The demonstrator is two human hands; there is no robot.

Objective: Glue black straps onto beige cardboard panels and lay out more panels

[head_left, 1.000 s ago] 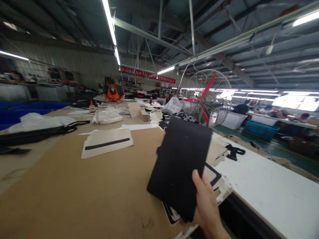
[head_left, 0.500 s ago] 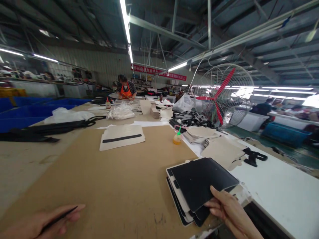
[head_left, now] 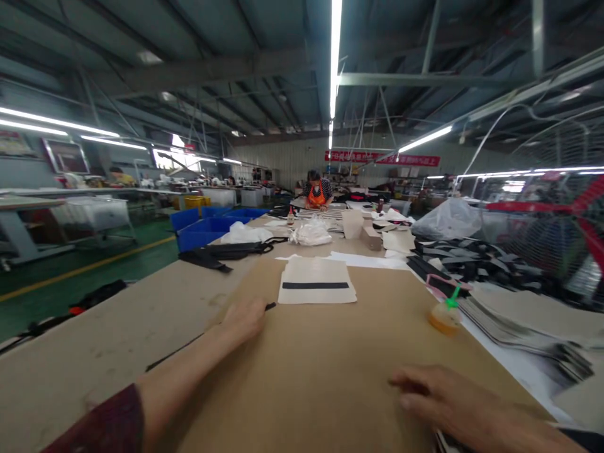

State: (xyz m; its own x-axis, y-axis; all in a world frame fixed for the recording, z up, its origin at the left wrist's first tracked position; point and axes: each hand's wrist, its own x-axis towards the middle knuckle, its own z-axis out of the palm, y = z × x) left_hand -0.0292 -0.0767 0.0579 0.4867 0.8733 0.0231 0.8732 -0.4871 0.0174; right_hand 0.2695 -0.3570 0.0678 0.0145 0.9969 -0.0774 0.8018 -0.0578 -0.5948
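Okay, left hand [head_left: 243, 318] first: we see the arm stretched forward and across the cardboard sheet [head_left: 330, 371], dark red sleeve [head_left: 106, 421] at the elbow, palm down, fingers curled around a thin black strip [head_left: 270, 306]. The strip's tip pokes out past the fingers and the rest trails back under the forearm onto the bare worktop [head_left: 85, 352]. It sits just short of the beige panel [head_left: 316, 270], which has a dark band across it.

Right hand [head_left: 438, 396]: low at the near right, flat and open, fingers spread loosely, resting on the cardboard sheet and holding nothing.

Containers: a small glue bottle [head_left: 443, 318] with a green nozzle stands upright at the sheet's right edge, amber liquid inside. Beside it is a fanned stack of panels [head_left: 514, 321]. The blue bins [head_left: 202, 234] are far left on the worktop; we cannot tell their contents. A clear bag [head_left: 448, 220] sits further back, its contents unclear.

A co-worker [head_left: 316, 190] in orange leans over the far end. A fan [head_left: 557, 239] is at right.
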